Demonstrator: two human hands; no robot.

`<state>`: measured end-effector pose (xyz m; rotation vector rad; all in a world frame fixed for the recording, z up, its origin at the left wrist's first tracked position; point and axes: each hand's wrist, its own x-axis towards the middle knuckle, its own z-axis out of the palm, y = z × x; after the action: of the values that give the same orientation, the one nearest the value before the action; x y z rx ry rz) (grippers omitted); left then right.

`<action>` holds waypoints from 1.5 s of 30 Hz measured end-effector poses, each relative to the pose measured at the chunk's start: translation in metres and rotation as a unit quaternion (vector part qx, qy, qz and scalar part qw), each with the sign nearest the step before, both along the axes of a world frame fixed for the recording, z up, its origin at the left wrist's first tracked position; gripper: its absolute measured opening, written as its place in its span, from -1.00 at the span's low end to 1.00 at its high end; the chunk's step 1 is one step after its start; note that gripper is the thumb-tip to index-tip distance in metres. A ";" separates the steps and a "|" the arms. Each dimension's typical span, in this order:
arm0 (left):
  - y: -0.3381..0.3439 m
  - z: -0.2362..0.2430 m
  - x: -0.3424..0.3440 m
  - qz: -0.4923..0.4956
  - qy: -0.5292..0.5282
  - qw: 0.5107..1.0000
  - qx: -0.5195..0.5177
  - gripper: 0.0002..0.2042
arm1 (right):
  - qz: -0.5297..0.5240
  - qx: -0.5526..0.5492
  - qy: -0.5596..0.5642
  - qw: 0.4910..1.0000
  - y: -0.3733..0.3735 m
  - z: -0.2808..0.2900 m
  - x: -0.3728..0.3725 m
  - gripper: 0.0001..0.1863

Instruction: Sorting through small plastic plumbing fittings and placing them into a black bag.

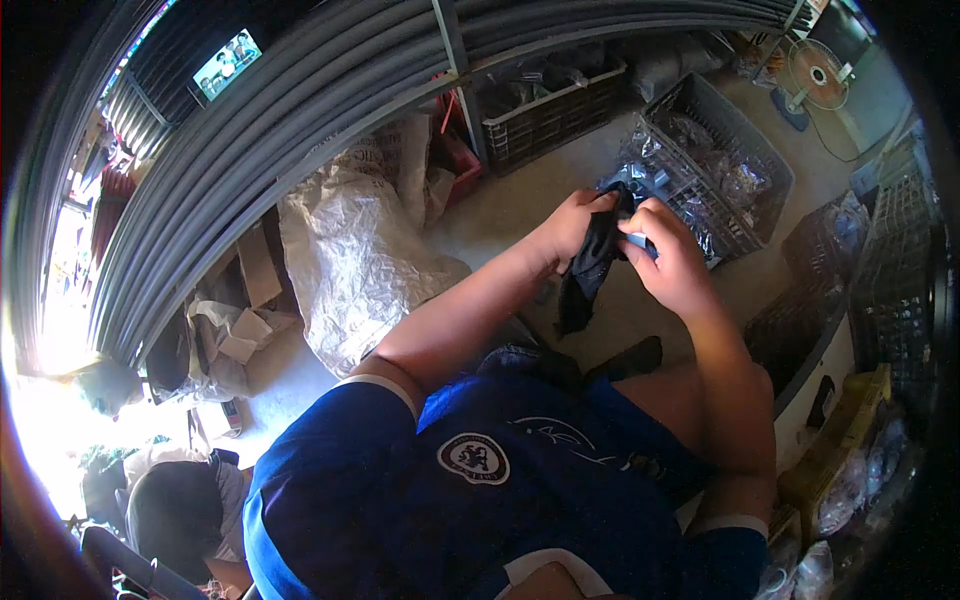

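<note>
Both my hands are raised in front of me over the concrete floor. My left hand (572,226) pinches the upper end of a small dark piece of cloth (588,275) that hangs down between my hands. My right hand (672,262) grips the same cloth from the right side, together with a small pale blue-white bit at its fingers. My blue shirt fills the lower middle of the view.
A grey plastic crate (768,160) with clear-wrapped packets stands just beyond my hands. A dark crate (552,120) sits farther back, black crates (895,300) at the right. Crumpled white sheeting (350,250) lies on the left. A fan (818,74) stands far right. Another person (185,515) crouches lower left.
</note>
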<state>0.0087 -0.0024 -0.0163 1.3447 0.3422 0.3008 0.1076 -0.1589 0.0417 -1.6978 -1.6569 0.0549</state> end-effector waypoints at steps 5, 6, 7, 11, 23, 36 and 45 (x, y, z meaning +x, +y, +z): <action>0.004 -0.004 -0.007 -0.007 -0.011 0.996 -0.087 -0.71 | -0.015 0.005 -0.005 1.000 -0.002 0.004 -0.007 -0.69; 0.003 -0.002 -0.008 0.010 -0.029 0.999 -0.036 -0.69 | -0.023 0.013 0.009 1.000 -0.001 0.003 -0.009 -0.69; 0.002 0.000 -0.008 0.027 -0.046 0.998 0.015 -0.67 | -0.037 0.030 0.019 0.999 -0.001 0.001 -0.011 -0.70; -0.002 0.016 -0.016 0.088 -0.051 0.972 0.212 -0.69 | -0.017 -0.027 0.462 0.886 -0.001 -0.007 -0.017 -0.82; 0.003 0.005 -0.013 0.047 -0.040 0.992 0.113 -0.66 | -0.024 0.022 0.109 0.993 -0.001 -0.012 -0.013 -0.67; -0.001 0.002 -0.011 0.051 -0.048 0.993 -0.100 -0.64 | -0.045 0.027 0.008 0.999 -0.001 0.004 -0.017 -0.64; 0.000 0.009 -0.022 0.111 -0.056 0.963 0.238 -0.67 | -0.070 -0.127 0.546 0.825 0.001 -0.013 -0.014 -0.79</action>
<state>-0.0133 -0.0028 -0.0077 1.7549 0.3373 0.6761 0.0935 -0.1580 0.0290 -1.4684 -0.6547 1.0204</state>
